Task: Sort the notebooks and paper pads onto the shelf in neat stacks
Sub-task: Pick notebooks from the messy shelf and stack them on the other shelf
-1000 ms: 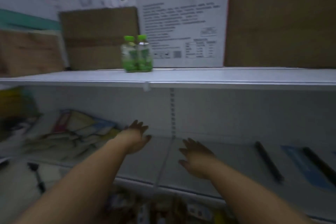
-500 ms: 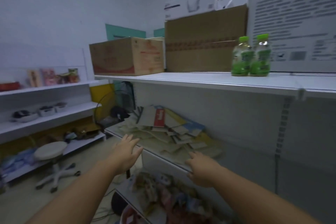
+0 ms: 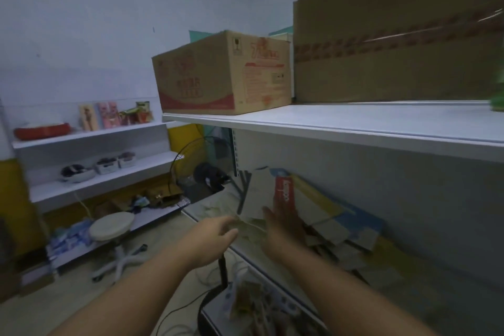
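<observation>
Pale blue walls and white shelving are filling the frame. On the middle shelf [image 3: 425, 292], at centre right, the notebooks and paper pads [image 3: 324, 222] are lying in a loose, overlapping heap. A red-labelled pad [image 3: 283, 190] is standing tilted near the top of the heap, with a blue-and-yellow cover [image 3: 357, 217] slanting to its right.

I am reaching both arms toward the heap from the bottom of the frame. My right hand [image 3: 283, 229] is raised in front of its near edge, fingers straight and gripping nothing. My left hand [image 3: 215, 234], just to the left of it, is stretching out with fingers loosely bent and empty. Blur is hiding whether its fingertips are touching the nearest sheet.

Above, the upper shelf [image 3: 354, 124] is carrying a red-printed cardboard box [image 3: 223, 79] and, beside it on the right, a larger brown box [image 3: 395, 49]. At lower left a round white stool [image 3: 111, 225] is standing on the floor, in front of side shelves [image 3: 95, 135] that are holding a red bowl [image 3: 42, 131] and small packets. A dark fan [image 3: 188, 169] is standing at the centre, behind the shelving.
</observation>
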`<move>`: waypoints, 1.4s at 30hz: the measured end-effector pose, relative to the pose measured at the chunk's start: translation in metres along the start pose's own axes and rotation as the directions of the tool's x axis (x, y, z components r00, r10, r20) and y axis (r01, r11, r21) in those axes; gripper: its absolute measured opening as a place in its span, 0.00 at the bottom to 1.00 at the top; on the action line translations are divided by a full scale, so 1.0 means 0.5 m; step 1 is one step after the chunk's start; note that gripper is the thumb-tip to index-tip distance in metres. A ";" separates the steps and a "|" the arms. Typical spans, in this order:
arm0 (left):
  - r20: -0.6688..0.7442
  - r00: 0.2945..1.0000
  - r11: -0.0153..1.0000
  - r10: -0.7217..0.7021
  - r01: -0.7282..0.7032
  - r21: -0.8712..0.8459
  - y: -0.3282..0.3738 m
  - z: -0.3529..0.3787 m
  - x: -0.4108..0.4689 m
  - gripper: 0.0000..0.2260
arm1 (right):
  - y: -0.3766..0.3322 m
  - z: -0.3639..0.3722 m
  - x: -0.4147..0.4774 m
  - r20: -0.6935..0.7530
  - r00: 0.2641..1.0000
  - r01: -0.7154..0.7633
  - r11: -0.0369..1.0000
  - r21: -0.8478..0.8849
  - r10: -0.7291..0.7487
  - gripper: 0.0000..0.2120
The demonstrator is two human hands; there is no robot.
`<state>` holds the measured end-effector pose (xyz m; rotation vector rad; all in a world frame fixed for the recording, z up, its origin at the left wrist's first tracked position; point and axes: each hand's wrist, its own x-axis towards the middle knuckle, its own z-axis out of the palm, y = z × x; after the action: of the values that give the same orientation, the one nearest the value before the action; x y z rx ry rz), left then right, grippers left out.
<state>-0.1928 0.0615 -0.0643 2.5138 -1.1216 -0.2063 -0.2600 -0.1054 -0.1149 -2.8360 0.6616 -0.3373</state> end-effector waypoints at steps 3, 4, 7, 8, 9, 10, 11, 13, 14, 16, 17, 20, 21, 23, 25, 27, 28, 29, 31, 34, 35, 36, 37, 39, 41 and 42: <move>0.005 1.000 0.997 -0.009 0.009 -0.081 -0.049 0.000 0.043 0.16 | -0.007 0.012 0.051 -0.003 1.000 0.004 0.993 -0.117 -0.004 0.26; 0.002 1.000 0.991 -0.009 0.009 -0.133 -0.064 -0.004 0.060 0.15 | -0.005 0.016 0.060 -0.022 1.000 -0.006 0.993 -0.117 0.003 0.26; 0.012 0.995 0.884 -0.094 0.089 -0.459 -0.100 -0.023 0.121 0.12 | 0.005 0.035 0.087 -0.152 0.988 0.016 0.997 -0.074 -0.027 0.23; 0.070 0.988 0.775 -0.140 0.154 -0.613 -0.108 -0.030 0.140 0.13 | 0.005 0.038 0.093 -0.258 0.965 0.036 0.999 -0.035 -0.044 0.23; 0.156 0.977 0.634 -0.148 0.215 -0.743 -0.114 -0.038 0.157 0.14 | 0.002 0.039 0.098 -0.376 0.925 0.060 0.998 0.007 -0.053 0.22; 0.252 0.961 0.484 -0.109 0.273 -0.831 -0.120 -0.045 0.175 0.16 | -0.003 0.043 0.103 -0.475 0.876 0.118 0.992 0.047 -0.082 0.20; 0.335 0.942 0.341 -0.037 0.327 -0.881 -0.126 -0.050 0.192 0.17 | -0.015 0.047 0.107 -0.552 0.824 0.196 0.979 0.062 -0.130 0.18; 0.412 0.909 0.102 0.065 0.404 -0.909 -0.137 -0.056 0.230 0.18 | -0.060 0.059 0.109 -0.527 0.819 0.333 0.936 0.112 -0.228 0.18; 0.419 0.905 0.029 0.068 0.418 -0.908 -0.141 -0.056 0.246 0.18 | -0.081 0.067 0.107 -0.493 0.819 0.383 0.920 0.086 -0.295 0.19; 0.397 0.917 0.013 0.046 0.397 -0.918 -0.145 -0.054 0.274 0.13 | -0.102 0.069 0.107 -0.443 0.801 0.425 0.904 -0.051 -0.402 0.22; 0.379 0.924 0.019 0.051 0.378 -0.925 -0.148 -0.053 0.285 0.10 | -0.094 0.063 0.110 -0.409 0.820 0.408 0.910 -0.073 -0.400 0.24; 0.336 0.940 0.015 0.066 0.335 -0.942 -0.175 -0.052 0.320 0.06 | -0.026 0.046 0.115 -0.400 0.906 0.121 0.990 -0.068 -0.138 0.27; 0.327 0.943 0.030 0.061 0.326 -0.945 -0.186 -0.054 0.331 0.06 | 0.015 0.046 0.116 -0.414 0.910 -0.062 0.995 -0.074 0.026 0.26; 0.325 0.944 0.068 0.062 0.321 -0.945 -0.202 -0.057 0.343 0.07 | 0.073 0.045 0.107 -0.348 0.862 -0.386 0.922 0.022 0.370 0.22; 0.323 0.942 0.107 0.095 0.313 -0.944 -0.210 -0.057 0.346 0.06 | 0.086 0.045 0.096 -0.248 0.823 -0.508 0.858 0.081 0.511 0.12; 0.314 0.940 0.141 0.134 0.296 -0.945 -0.214 -0.060 0.343 0.07 | 0.070 0.039 0.092 -0.269 0.828 -0.506 0.862 0.023 0.493 0.11; 0.311 0.939 0.144 0.150 0.290 -0.946 -0.215 -0.063 0.342 0.08 | 0.052 0.028 0.092 -0.303 0.832 -0.497 0.867 -0.034 0.465 0.12; 0.304 0.938 0.134 0.168 0.284 -0.949 -0.215 -0.068 0.344 0.07 | 0.035 0.014 0.093 -0.348 0.826 -0.497 0.864 -0.080 0.443 0.13; 0.266 0.942 0.107 0.205 0.249 -0.963 -0.212 -0.072 0.350 0.08 | 0.004 -0.013 0.101 -0.460 0.786 -0.507 0.857 -0.094 0.414 0.15; 0.194 0.935 0.080 0.298 0.178 -0.981 -0.189 -0.067 0.346 0.08 | -0.083 -0.036 0.115 -0.550 0.759 -0.481 0.869 -0.115 0.347 0.13; 0.183 0.930 0.072 0.318 0.168 -0.983 -0.178 -0.060 0.343 0.09 | -0.122 -0.032 0.123 -0.560 0.785 -0.426 0.887 -0.178 0.265 0.12; 0.182 0.931 0.065 0.318 0.170 -0.983 -0.168 -0.053 0.342 0.10 | -0.158 -0.021 0.132 -0.546 0.815 -0.364 0.903 -0.226 0.192 0.12; 0.185 0.934 0.051 0.304 0.178 -0.983 -0.160 -0.046 0.342 0.12 | -0.191 -0.010 0.140 -0.526 0.840 -0.303 0.921 -0.244 0.137 0.12; 0.189 0.946 -0.005 0.265 0.198 -0.980 -0.157 -0.036 0.352 0.14 | -0.221 0.011 0.153 -0.472 0.880 -0.189 0.954 -0.234 0.058 0.12; 0.196 0.951 -0.036 0.238 0.210 -0.977 -0.168 -0.032 0.362 0.12 | -0.218 0.020 0.153 -0.391 0.920 -0.091 0.988 -0.125 0.036 0.14; 0.198 0.952 -0.035 0.234 0.212 -0.977 -0.176 -0.031 0.366 0.11 | -0.213 0.022 0.154 -0.367 0.930 -0.038 0.995 -0.091 0.002 0.14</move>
<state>-0.0054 -0.0161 -0.0813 1.0085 -0.5636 -1.0510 -0.1464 -0.0456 -0.0848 -2.8790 0.7933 -0.8697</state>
